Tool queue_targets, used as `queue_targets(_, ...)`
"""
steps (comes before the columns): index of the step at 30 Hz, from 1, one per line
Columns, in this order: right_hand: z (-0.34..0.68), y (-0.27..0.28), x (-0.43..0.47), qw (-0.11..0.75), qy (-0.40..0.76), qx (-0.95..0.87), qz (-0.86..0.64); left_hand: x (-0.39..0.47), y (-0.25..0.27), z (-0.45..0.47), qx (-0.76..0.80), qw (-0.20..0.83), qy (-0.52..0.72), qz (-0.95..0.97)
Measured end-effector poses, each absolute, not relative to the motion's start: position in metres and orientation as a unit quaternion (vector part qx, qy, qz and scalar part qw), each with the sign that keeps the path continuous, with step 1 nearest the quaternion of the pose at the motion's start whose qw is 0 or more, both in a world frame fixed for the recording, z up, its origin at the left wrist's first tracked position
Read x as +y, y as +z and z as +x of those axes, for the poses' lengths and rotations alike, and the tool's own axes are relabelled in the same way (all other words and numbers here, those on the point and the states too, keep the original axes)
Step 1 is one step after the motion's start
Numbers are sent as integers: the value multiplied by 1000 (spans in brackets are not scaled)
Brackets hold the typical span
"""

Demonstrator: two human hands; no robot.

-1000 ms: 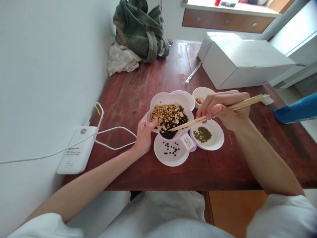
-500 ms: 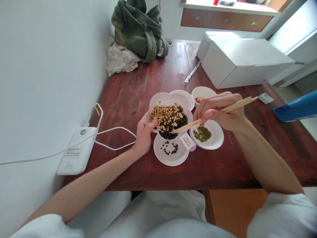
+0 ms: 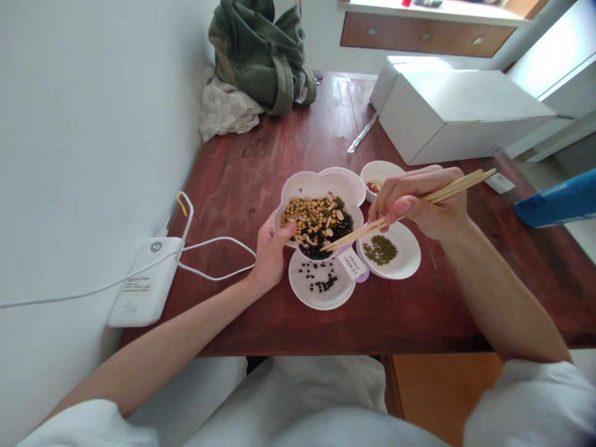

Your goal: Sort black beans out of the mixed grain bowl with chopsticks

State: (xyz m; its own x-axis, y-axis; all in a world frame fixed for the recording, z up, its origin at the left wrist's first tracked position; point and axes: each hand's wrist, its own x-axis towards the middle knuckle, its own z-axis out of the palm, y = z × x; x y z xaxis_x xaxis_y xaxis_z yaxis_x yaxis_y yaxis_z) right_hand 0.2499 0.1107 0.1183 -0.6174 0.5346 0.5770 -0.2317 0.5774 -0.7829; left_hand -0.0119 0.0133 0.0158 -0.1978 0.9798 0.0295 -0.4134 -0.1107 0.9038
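Observation:
My left hand (image 3: 275,248) grips the left rim of a flower-shaped bowl (image 3: 298,185), thumb inside, tilting it toward me. Yellow beans, black beans, green beans and pale peanuts lie mixed in it. Wooden chopsticks (image 3: 419,203) are pinched in my right hand (image 3: 419,202), their tips among the black beans at the bowl's near edge. Below that edge is a white dish (image 3: 321,301) with scattered black beans (image 3: 326,284). Right of it, another white dish (image 3: 410,264) holds green beans (image 3: 380,249). Behind, a dish (image 3: 379,169) with reddish and pale pieces is partly hidden by my right hand.
A further white dish (image 3: 349,179) sits behind the bowl. A white power bank (image 3: 144,285) with a cable lies at the left by the wall. A white box (image 3: 447,118), a green bag (image 3: 261,62) and a blue object (image 3: 559,198) stand around the wooden table (image 3: 242,180).
More black beans now lie on the dish under the bowl, in a different spread. My right hand and the chopsticks' rear end have shifted slightly right; the bowl stays nearly in place.

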Motion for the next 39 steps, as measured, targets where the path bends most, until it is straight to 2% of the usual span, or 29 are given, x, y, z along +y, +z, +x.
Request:
queue_targets(5,247,121,107,414,398,-809,-125,14,16,-12,409,532,655,348)
queue_targets(26,248,114,109,423,451,-772,-150,13,11,-14,407,531,655,350)
queue_targets(39,245,115,109,432,427,-780,-149,14,8,-16,412,524,646,372)
